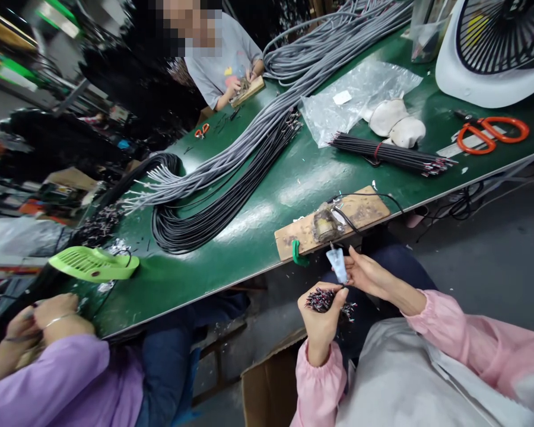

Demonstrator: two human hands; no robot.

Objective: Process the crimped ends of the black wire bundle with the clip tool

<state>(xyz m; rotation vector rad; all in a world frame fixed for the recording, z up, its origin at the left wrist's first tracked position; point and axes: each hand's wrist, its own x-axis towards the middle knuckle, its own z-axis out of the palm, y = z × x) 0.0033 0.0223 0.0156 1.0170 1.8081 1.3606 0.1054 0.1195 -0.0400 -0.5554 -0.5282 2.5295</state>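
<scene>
My left hand (319,317) is closed around a bundle of thin black cables (321,300), whose stripped ends with red and white strands fan out past the fingers. Just above and to the right, my right hand (368,274) has its fingers on a light blue tapered piece (337,265) with a small tip pointing at the table edge; its exact kind is unclear. One dark strand runs between the two hands. Beyond them a wooden board (360,210) lies at the table edge, carrying a lumpy, grimy fixture (327,225) and a green clamp (298,254).
Across the green table (244,237) lie long grey cables (231,157), black cables (204,228), a tied black bundle (391,155), orange-handled scissors (492,135) and a white fan (454,77). Co-workers sit at left in a purple sleeve (57,379) and opposite. A cardboard box (271,385) stands below.
</scene>
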